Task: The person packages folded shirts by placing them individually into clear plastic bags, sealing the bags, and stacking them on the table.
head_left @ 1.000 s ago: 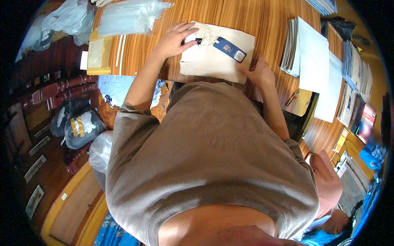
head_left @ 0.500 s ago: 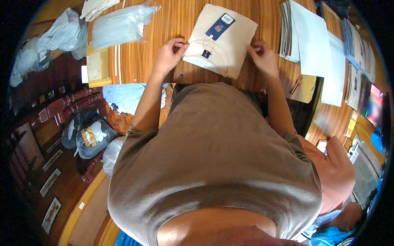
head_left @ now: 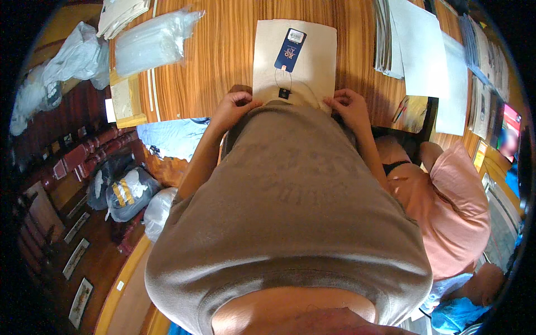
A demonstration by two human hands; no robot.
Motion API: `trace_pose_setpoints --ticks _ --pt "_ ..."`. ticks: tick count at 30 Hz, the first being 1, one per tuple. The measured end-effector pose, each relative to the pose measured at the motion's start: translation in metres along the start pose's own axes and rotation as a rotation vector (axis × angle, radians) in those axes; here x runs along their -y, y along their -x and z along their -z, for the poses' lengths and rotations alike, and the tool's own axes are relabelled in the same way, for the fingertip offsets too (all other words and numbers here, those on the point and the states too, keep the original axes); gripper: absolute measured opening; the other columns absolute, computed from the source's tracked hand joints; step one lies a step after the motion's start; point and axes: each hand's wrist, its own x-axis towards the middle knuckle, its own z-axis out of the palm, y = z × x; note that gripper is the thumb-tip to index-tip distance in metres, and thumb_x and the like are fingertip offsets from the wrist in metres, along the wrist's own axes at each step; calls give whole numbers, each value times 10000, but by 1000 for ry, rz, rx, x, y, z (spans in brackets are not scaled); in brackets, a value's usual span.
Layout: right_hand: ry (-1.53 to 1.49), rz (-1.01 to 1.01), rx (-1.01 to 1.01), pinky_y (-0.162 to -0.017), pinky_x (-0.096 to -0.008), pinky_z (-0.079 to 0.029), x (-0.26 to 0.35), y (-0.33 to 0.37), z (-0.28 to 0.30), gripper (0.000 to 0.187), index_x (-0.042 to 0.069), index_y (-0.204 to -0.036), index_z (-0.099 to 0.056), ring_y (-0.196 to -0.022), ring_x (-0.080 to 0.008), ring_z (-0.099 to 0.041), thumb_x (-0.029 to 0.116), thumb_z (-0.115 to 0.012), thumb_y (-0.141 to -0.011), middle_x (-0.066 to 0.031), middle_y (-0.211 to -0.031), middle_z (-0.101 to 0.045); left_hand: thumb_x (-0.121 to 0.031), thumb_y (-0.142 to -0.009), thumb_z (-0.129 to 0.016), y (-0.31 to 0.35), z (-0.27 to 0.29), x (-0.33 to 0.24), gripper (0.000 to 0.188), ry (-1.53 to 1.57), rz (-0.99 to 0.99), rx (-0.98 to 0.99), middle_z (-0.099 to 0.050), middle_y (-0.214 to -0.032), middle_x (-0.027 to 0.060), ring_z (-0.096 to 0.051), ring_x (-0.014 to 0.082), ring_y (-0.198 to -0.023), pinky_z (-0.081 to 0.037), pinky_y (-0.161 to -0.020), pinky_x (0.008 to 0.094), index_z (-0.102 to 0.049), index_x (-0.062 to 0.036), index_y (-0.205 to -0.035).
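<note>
A folded beige shirt [head_left: 312,56] lies square on the wooden table, close against my body, with its neckline toward me. A navy hang tag [head_left: 290,50] rests on it, tied by a thin string to a small dark label [head_left: 284,94] at the neck. My left hand [head_left: 237,107] is closed, with thumb and fingers pinching the shirt's near left corner. Opposite it, my right hand [head_left: 349,109] pinches the near right corner. My own shirt hides part of the near edge.
Clear plastic bags [head_left: 151,47] lie on the table's left, beside folded garments [head_left: 120,14]. A stack of folded garments [head_left: 389,42] and white sheets [head_left: 419,56] stand to the right. Scissors [head_left: 400,109] lie near the right edge. A person in pink [head_left: 446,218] is close at my right.
The folded shirt has turned from a tilt to straight and come nearer my body. Both hands have moved toward me with it, onto its near corners. The person at right has shifted.
</note>
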Motion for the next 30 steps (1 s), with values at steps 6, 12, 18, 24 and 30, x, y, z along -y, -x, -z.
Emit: trace_pose_setpoints --ticks 6,12,18,24,30 --pt "45 30 -6 -743 -291 -559 -2 16 -11 344 -10 -1075 -712 -794 -137 -706 248 -839 -885 -97 -933 -771 -262 -943 -796 -8 3 25 234 90 -10 -94 -675 -777 -21 -566 51 -712 -457 -640 236 -761 -35 -899" --pt "-91 -31 96 -761 -280 -554 -21 8 -8 295 -13 -1104 -697 -859 -121 -701 225 -775 -948 -101 -978 -777 -211 -903 -834 -8 6 -1 206 70 105 -1 -665 -776 -21 -577 62 -718 -468 -648 238 -727 -36 -915" --pt "-71 36 133 -805 -289 -552 -22 26 -6 298 -17 -1160 -668 -912 -132 -704 212 -738 -982 -106 -1010 -772 -130 -864 -859 -12 -10 23 380 143 -1 -67 -721 -943 61 -655 104 -789 -536 -714 261 -676 -11 -1175" --pt "-51 77 33 -894 -309 -542 -21 35 -10 289 35 -1199 -662 -1027 -153 -688 152 -765 -956 -97 -1072 -746 -91 -883 -828 12 -15 15 495 239 -69 -143 -735 -1098 109 -713 163 -969 -582 -808 297 -608 -27 -1322" --pt "54 465 24 -907 -344 -542 -13 39 -3 366 62 -1167 -688 -1067 -217 -684 61 -842 -835 -99 -1156 -705 -44 -893 -804 18 -8 27 390 217 -274 -67 -747 -1057 96 -725 166 -944 -590 -815 311 -668 -66 -1258"
